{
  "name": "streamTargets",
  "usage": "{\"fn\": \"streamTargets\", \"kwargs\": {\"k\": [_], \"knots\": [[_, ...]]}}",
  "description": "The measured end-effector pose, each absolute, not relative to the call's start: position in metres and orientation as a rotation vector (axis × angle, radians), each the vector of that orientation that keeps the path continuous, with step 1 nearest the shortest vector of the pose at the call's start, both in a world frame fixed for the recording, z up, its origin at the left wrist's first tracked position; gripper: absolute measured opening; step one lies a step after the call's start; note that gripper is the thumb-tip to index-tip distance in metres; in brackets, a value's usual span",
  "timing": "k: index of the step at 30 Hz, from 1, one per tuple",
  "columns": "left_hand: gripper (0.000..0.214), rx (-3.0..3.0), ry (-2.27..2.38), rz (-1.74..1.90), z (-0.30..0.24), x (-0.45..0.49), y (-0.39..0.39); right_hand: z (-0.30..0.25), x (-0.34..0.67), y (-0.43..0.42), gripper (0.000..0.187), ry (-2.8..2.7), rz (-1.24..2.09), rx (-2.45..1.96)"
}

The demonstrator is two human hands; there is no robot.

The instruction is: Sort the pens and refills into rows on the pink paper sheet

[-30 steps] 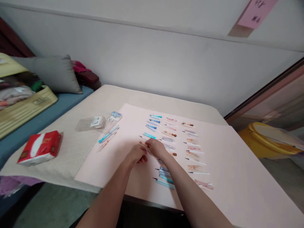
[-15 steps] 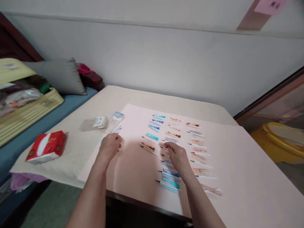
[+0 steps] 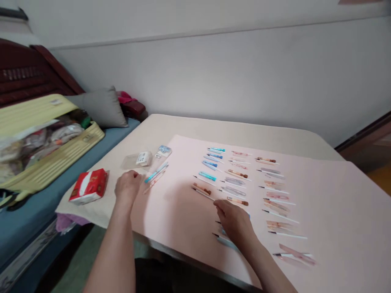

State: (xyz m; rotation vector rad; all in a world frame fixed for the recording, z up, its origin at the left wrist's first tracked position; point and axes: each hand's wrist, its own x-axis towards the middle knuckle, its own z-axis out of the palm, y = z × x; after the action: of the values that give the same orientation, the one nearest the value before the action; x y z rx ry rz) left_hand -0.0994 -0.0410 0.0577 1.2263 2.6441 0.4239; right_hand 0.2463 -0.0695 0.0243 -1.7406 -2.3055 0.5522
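Note:
Rows of small pens and refills, blue (image 3: 210,165), brown (image 3: 237,174) and pink (image 3: 276,196), lie side by side on a pale pink sheet (image 3: 320,203) on the table. My left hand (image 3: 127,185) hovers at the sheet's left edge, fingers curled, just left of a loose blue pen (image 3: 155,173) and a pink one (image 3: 152,184). I cannot make out anything in it. My right hand (image 3: 233,221) lies palm down over the nearest blue pens, fingers loosely stretched, close to a brown pen (image 3: 201,189).
A clear plastic box (image 3: 137,159) and a small packet (image 3: 163,151) lie left of the sheet. A red tissue pack (image 3: 88,186) sits at the table's left corner. An open yellow suitcase (image 3: 45,142) and a grey pillow (image 3: 100,106) rest on the bed beside it.
My hands have parted: the left moved out to the loose pens at the sheet's left edge, the right drew back toward me. The brown pen now lies on the sheet. The camera turned left.

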Motion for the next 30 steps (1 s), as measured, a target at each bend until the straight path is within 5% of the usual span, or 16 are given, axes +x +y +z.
{"fn": "streamTargets", "kwargs": {"k": [6,15,23,30], "knots": [[0.028,1.296,2.645,0.083,0.029,-0.081,-0.023,0.03,0.245,-0.071,0.028,-2.317,0.544,-1.727],[0.028,1.41,2.622,0.064,0.022,-0.082,-0.018,0.035,0.243,-0.071,0.025,-2.243,0.623,-1.638],[0.025,1.41,2.409,0.471,0.042,-0.035,-0.026,0.026,0.233,-0.066,0.022,-1.557,1.343,-1.393],[0.012,1.102,2.379,0.711,0.013,-0.042,-0.012,0.017,0.224,-0.066,0.019,-1.408,1.489,-1.293]]}}
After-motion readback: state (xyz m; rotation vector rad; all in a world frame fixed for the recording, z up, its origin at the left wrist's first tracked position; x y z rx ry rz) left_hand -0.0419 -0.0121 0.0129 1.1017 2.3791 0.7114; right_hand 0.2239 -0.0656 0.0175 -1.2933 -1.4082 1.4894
